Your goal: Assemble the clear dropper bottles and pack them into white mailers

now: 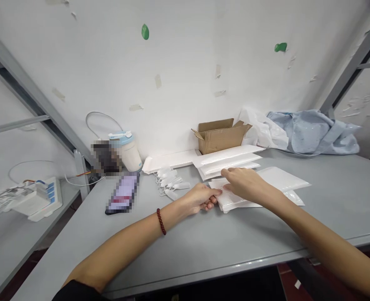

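White padded envelopes (272,179) lie in a loose pile on the grey table. At the left end of the pile, my left hand (200,198) is closed, its thumb and fingers pinching the edge of the front envelope (231,202). Over that same envelope my right hand (246,182) is curled, thumb and fingers gripping near its left end; part of the grip is hidden. Just behind my hands is a stack of more white envelopes (231,161). Several small white pieces with looped cords (171,182) lie left of it, beyond my left hand.
An opened cardboard box (224,140) stands against the wall, beside a white plastic bag (263,127) and a light blue cloth bag (310,131). Leftward are a lidded cup (130,154), a blurred phone-like object (123,194) and a power strip (49,200) with cables.
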Demonstrator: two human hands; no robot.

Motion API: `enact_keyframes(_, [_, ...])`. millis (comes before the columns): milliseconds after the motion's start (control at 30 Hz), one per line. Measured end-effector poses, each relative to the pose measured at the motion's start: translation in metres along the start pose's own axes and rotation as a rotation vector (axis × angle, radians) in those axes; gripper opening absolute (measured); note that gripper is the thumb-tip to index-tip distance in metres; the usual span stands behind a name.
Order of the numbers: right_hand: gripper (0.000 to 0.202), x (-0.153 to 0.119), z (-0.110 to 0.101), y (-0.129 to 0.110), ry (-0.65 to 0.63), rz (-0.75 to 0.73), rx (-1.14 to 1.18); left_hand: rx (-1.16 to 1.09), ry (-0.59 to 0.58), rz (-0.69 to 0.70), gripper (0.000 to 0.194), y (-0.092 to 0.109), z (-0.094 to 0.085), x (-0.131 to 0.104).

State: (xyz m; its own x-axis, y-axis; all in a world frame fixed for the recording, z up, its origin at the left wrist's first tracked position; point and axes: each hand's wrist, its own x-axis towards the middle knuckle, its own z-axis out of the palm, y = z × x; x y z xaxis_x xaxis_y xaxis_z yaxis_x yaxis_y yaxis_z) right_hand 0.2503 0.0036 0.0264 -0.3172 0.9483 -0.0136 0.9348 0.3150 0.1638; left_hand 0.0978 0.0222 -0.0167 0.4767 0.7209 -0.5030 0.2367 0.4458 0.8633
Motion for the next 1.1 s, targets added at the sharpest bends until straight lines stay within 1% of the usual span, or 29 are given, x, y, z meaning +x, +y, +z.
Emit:
enact_keyframes(133, [0.013,0.001,0.002,-0.001,0.030,0.003,-0.004,-0.041,0.029,0.048,0.030,-0.004,0.007,-0.006])
enact_keyframes(300, [0.012,0.002,0.003,-0.003,0.076,0.001,-0.018,-0.163,0.128,0.111,0.027,-0.013,0.014,-0.019])
enact_keyframes(367, [0.013,0.002,0.004,-0.004,0.093,0.004,-0.028,-0.190,0.167,0.133,0.029,-0.016,0.014,-0.019])
enact_keyframes(467, [0.014,0.002,0.007,-0.003,0.105,0.021,-0.043,-0.181,0.217,0.123,0.031,-0.017,0.012,-0.016])
enact_keyframes(600, [0.016,0.003,0.010,-0.001,0.126,0.053,-0.059,-0.172,0.293,0.157,0.025,-0.016,0.007,-0.016])
enact_keyframes(700, [0.015,0.003,0.011,0.000,0.127,0.065,-0.057,-0.153,0.304,0.184,0.024,-0.016,0.006,-0.016])
enact_keyframes(800, [0.016,0.003,0.010,-0.001,0.120,0.083,-0.052,-0.126,0.317,0.240,0.021,-0.013,0.007,-0.012])
enact_keyframes(867, [0.016,0.004,0.009,-0.002,0.116,0.091,-0.056,-0.098,0.299,0.243,0.020,-0.009,0.005,-0.011])
enact_keyframes(933, [0.016,0.004,0.008,-0.002,0.114,0.091,-0.064,-0.066,0.245,0.198,0.022,-0.004,-0.001,-0.012])
enact_keyframes(1000, [0.015,0.004,0.008,-0.002,0.114,0.083,-0.071,-0.015,0.209,0.169,0.021,0.004,-0.015,-0.017])
enact_keyframes(1033, [0.014,0.004,0.008,-0.001,0.116,0.078,-0.074,0.023,0.223,0.185,0.017,0.009,-0.025,-0.020])
enact_keyframes(1100, [0.013,0.004,0.007,-0.001,0.130,0.067,-0.078,0.340,0.379,0.332,0.016,0.020,-0.051,-0.027])
